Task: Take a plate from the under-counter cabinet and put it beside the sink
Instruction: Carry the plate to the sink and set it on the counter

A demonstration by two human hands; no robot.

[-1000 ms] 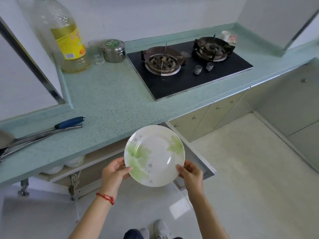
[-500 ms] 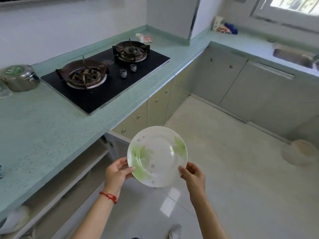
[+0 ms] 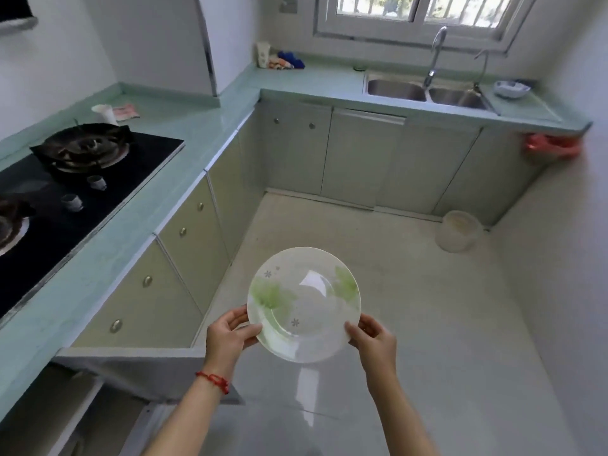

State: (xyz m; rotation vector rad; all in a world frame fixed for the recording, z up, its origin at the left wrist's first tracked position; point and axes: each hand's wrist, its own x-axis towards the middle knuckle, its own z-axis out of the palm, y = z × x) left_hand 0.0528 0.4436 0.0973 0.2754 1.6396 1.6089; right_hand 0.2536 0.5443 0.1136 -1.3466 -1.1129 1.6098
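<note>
White ceramic plate (image 3: 304, 304) with green leaf print and small grey flower marks is held in mid-air above the tiled floor (image 3: 427, 324), face up and tilted slightly toward the camera. Left hand (image 3: 230, 337) pinches the plate's lower left rim, thumb on the upper face and fingers beneath; a red cord bracelet (image 3: 214, 380) circles that wrist. Right hand (image 3: 375, 340) pinches the lower right rim in the same grip, thumb on top. Both grips are pressed onto the rim, neither spread.

The plate is well apart from the double steel sink (image 3: 427, 92), which sits in the pale green counter (image 3: 312, 83) under the window (image 3: 418, 11) at the far end of the room, with a tall faucet (image 3: 434, 54) behind it. A small bowl (image 3: 511, 88) rests on the counter right of the sink. To the left, a black gas hob (image 3: 75, 182) is set into the counter. An under-counter cabinet door (image 3: 138, 366) stands open near the left hand. A pale bucket (image 3: 459, 235) stands on the floor by the far cabinets.
</note>
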